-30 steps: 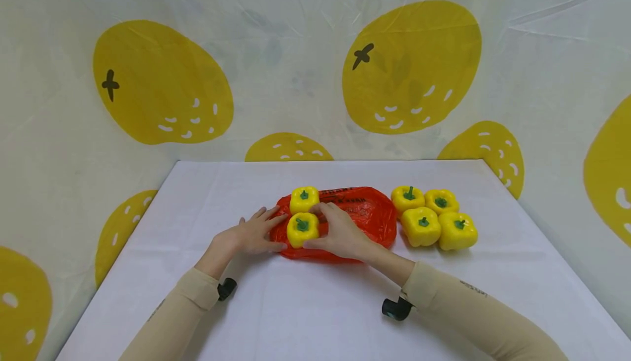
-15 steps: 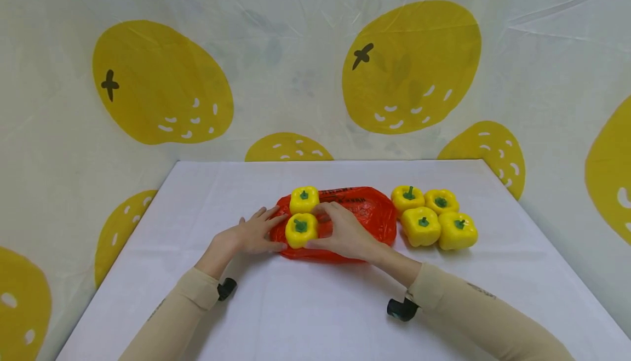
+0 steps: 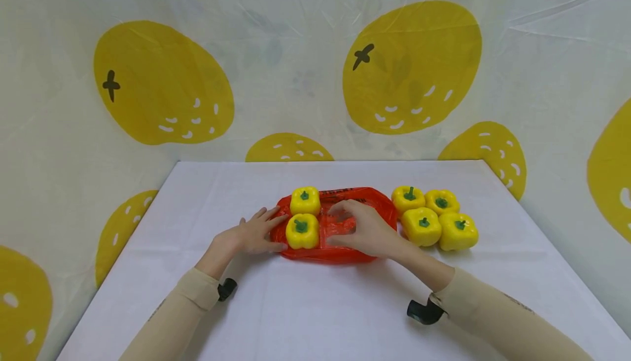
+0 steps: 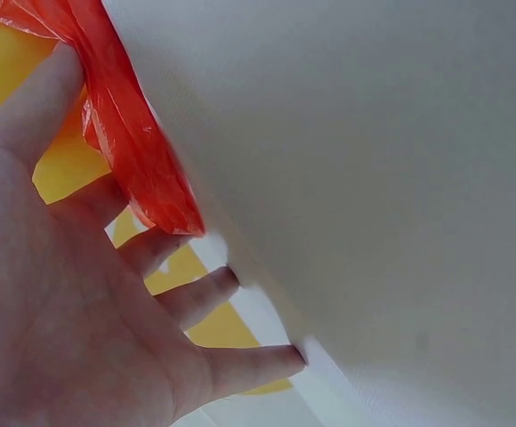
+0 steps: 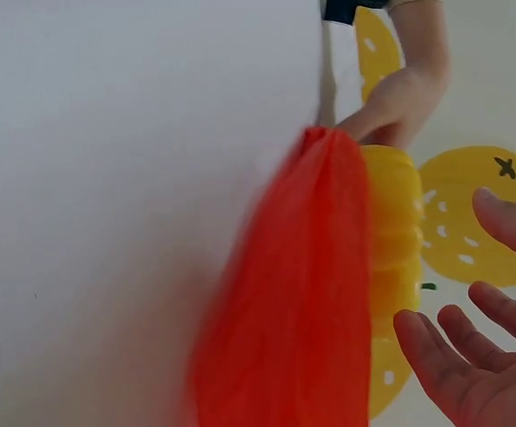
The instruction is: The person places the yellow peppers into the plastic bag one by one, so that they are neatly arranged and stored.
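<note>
Two yellow bell peppers with green stems, a far one (image 3: 305,201) and a near one (image 3: 302,231), sit upright on the left part of a flattened red plastic bag (image 3: 322,255). My left hand (image 3: 256,233) rests at the bag's left edge, fingers spread; the left wrist view shows them straight against the red plastic (image 4: 138,142) and the table. Over the middle of the bag is my right hand (image 3: 367,229), fingers loosely bent and holding nothing, apart from the near pepper. In the right wrist view its fingers (image 5: 414,342) stand clear of a yellow pepper (image 5: 393,240).
Several more yellow bell peppers (image 3: 421,227) stand in a tight cluster just right of the bag. The table (image 3: 315,311) wears a white cloth. Behind it hangs a pale curtain (image 3: 291,65) printed with large yellow fruit.
My right hand has let go of the near pepper and moved right, away from it. That pepper shifted slightly left at first, and now stands on the bag. My left hand has stayed put.
</note>
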A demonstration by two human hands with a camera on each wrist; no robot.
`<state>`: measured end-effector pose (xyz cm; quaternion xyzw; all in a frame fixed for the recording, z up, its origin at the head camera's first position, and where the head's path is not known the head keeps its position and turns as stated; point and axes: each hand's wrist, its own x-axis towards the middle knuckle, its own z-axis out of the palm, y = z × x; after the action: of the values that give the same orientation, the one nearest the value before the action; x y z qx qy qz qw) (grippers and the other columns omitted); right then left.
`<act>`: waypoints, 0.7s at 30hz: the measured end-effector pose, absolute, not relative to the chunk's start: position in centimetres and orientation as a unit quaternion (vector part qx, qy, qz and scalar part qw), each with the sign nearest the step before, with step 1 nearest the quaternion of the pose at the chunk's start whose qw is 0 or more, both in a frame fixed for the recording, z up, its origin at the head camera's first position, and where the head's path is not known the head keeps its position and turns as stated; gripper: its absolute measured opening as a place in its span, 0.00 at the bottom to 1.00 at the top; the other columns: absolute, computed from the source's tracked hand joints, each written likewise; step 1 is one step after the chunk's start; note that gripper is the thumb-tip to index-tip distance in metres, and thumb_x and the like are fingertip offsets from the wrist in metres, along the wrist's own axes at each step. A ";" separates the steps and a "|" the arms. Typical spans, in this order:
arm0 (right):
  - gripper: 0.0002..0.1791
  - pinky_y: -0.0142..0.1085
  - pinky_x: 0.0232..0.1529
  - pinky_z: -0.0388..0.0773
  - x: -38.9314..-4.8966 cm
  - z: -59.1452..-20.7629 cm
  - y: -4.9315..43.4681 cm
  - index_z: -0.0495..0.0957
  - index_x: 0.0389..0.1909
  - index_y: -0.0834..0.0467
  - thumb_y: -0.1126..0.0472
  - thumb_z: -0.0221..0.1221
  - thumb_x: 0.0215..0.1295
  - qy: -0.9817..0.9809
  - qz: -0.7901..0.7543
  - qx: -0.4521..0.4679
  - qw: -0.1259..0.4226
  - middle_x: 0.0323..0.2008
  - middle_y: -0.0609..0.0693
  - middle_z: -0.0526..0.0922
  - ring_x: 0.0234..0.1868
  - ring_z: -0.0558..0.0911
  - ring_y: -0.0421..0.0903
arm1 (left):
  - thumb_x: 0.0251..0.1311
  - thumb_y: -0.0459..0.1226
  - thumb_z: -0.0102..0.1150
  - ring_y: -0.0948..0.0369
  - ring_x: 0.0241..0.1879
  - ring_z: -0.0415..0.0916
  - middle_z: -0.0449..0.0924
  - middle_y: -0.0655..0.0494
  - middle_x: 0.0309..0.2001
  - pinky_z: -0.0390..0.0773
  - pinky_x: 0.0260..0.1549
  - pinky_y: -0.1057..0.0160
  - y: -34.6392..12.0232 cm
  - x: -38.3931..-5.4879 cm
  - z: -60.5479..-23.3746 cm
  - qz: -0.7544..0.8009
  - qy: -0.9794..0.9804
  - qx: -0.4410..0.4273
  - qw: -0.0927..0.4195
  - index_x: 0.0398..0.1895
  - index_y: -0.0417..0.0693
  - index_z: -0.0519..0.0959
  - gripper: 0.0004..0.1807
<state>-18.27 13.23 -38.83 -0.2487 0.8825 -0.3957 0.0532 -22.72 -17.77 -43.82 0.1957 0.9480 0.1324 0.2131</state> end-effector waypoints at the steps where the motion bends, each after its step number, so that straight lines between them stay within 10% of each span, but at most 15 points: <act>1: 0.32 0.50 0.53 0.82 -18.1 -38.6 13.5 0.77 0.61 0.56 0.50 0.76 0.57 0.881 -0.399 -0.249 0.056 0.54 0.44 0.81 0.57 0.79 0.53 | 0.63 0.60 0.63 0.39 0.79 0.39 0.44 0.48 0.82 0.44 0.64 0.20 -17.8 -22.7 -43.8 0.133 0.948 0.196 0.213 0.82 0.58 0.57 0.48; 21: 0.20 0.45 0.53 0.82 -17.1 -35.4 20.1 0.81 0.53 0.53 0.59 0.73 0.62 0.873 -0.426 -0.231 0.054 0.49 0.45 0.84 0.54 0.82 0.52 | 0.63 0.60 0.64 0.40 0.79 0.39 0.44 0.48 0.83 0.44 0.65 0.21 -17.9 -22.8 -43.8 0.135 0.947 0.197 0.215 0.83 0.59 0.56 0.48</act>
<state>-17.15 20.09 -35.39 -0.2310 0.8732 -0.4257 0.0542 -22.76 -17.86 -43.83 0.1970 0.9469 0.1353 0.2150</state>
